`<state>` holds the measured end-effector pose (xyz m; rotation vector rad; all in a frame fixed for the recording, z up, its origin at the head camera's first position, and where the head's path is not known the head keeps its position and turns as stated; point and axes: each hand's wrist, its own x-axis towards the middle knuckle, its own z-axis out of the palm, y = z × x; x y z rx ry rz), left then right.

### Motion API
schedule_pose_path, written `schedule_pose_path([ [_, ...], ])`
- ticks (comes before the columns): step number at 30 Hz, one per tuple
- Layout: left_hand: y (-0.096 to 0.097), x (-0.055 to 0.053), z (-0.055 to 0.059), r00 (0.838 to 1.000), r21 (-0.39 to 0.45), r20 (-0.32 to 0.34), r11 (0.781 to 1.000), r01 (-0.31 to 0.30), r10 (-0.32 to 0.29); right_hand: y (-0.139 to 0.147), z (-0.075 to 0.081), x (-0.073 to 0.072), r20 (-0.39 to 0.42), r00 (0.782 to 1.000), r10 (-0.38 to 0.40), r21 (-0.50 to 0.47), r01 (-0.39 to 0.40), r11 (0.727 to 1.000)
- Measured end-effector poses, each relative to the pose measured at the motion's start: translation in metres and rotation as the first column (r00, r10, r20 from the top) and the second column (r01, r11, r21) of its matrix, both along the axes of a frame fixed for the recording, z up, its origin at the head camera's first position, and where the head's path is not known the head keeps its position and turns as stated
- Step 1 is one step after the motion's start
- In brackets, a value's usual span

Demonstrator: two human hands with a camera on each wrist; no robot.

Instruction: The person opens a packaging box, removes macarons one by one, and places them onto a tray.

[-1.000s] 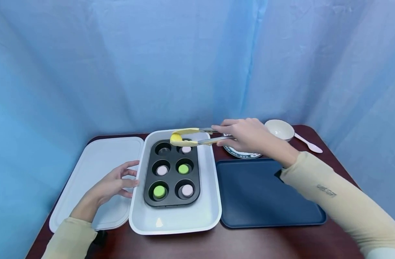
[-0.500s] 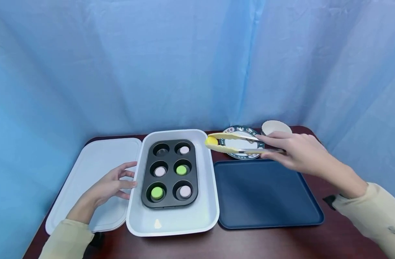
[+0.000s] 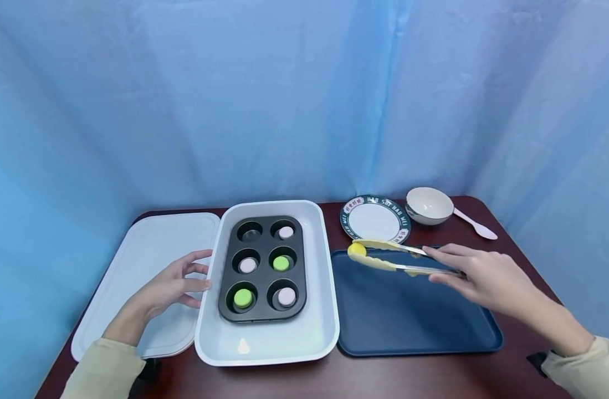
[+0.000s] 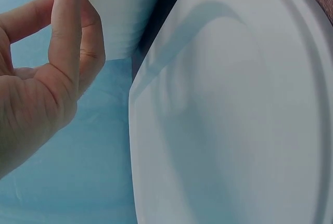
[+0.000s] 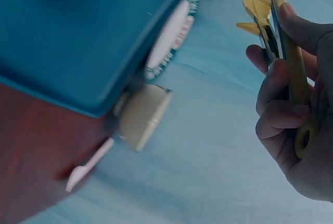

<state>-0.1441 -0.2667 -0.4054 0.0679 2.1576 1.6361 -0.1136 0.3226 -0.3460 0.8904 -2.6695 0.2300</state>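
Observation:
My right hand grips a pair of tongs with yellow tips and metal arms. Between the tips sits a small round yellow piece, held above the upper left corner of the dark blue tray. In the right wrist view the fingers curl round the tongs' handle. My left hand, its fingers loosely bent, is at the left rim of the white basin. Inside the basin lies a dark muffin tin. Pink and green round pieces sit in its cups, except the upper left one, which is bare.
A white lid or board lies left of the basin. Behind the blue tray stand a green-rimmed plate and a white bowl, with a pale spoon beside it. A blue curtain hangs behind the table.
My right hand has carried the tongs and the yellow piece from above the muffin tin rightward and toward me, over the blue tray. The left hand stays nearly where it was.

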Motion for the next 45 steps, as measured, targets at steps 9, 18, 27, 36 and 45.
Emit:
schedule_pose_path([
  [9, 0.003, -0.001, 0.0, 1.0, 0.003, -0.005, 1.0, 0.004, -0.004, 0.003, -0.027, 0.002, 0.093, 0.994, -0.064, 0.033, 0.062, 0.998],
  [18, 0.003, -0.002, 0.0, 1.0, 0.01, -0.001, 1.0, 0.004, -0.004, 0.005, -0.038, -0.001, 0.098, 0.992, -0.078, 0.043, 0.074, 0.996],
  [27, 0.001, -0.001, 0.0, 1.0, 0.007, -0.006, 1.0, -0.005, 0.005, 0.003, -0.04, -0.005, 0.133, 0.987, -0.095, 0.063, 0.087, 0.994],
  [36, 0.0, 0.001, 0.0, 1.0, -0.004, -0.004, 1.0, -0.023, 0.023, 0.0, -0.04, -0.006, 0.175, 0.979, -0.101, 0.057, 0.093, 0.994],
  [45, 0.0, 0.001, -0.002, 1.0, -0.009, -0.003, 1.0, -0.021, 0.02, 0.001, -0.037, -0.004, 0.166, 0.982, -0.086, 0.018, 0.085, 0.996],
])
